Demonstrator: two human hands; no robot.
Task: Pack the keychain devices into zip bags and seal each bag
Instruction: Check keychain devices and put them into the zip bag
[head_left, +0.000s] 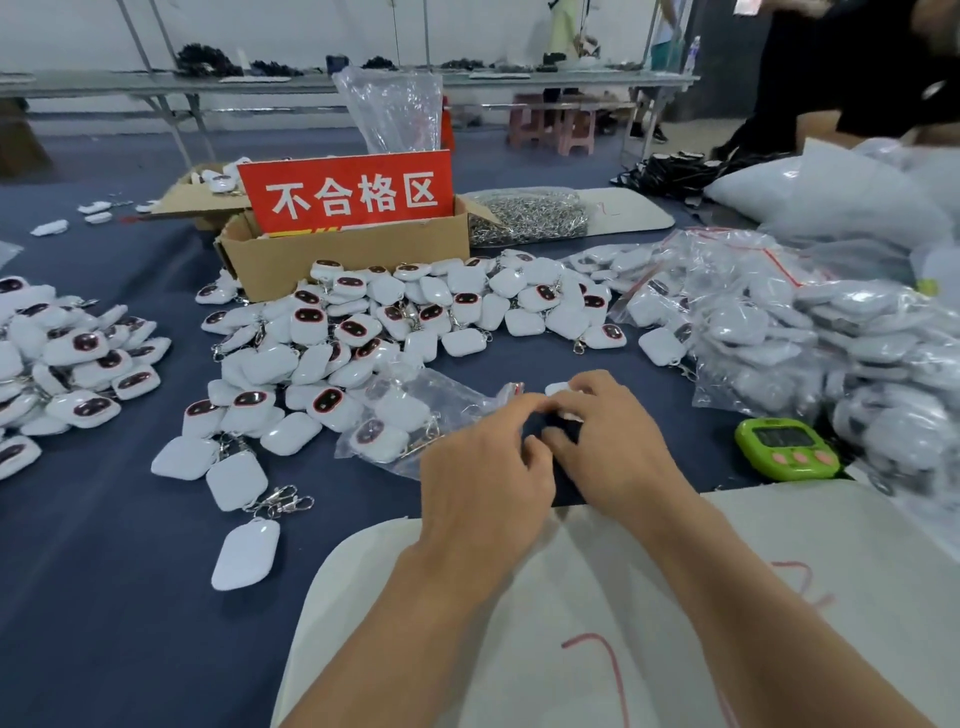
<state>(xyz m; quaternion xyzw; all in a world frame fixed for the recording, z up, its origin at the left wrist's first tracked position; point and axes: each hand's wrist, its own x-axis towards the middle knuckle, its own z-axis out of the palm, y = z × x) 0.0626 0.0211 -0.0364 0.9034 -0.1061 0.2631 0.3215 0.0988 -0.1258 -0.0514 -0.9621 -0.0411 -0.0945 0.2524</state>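
A clear zip bag (410, 421) lies on the blue cloth left of my hands, with white keychain devices inside. My left hand (483, 467) pinches the bag's open end near its red strip. My right hand (608, 447) is curled over a small white device (558, 388), right beside the bag's mouth; most of the device is hidden. A large heap of loose white devices (374, 332) with dark faces and metal clips spreads behind the bag. A second heap (67, 358) sits at the left edge.
A cardboard box (343, 254) with a red sign stands behind the heap. Filled zip bags (810, 338) pile up on the right. A green timer (787, 448) lies right of my hands. A white sheet (675, 623) covers the near table. A bag of metal clips (524, 215) lies behind the box.
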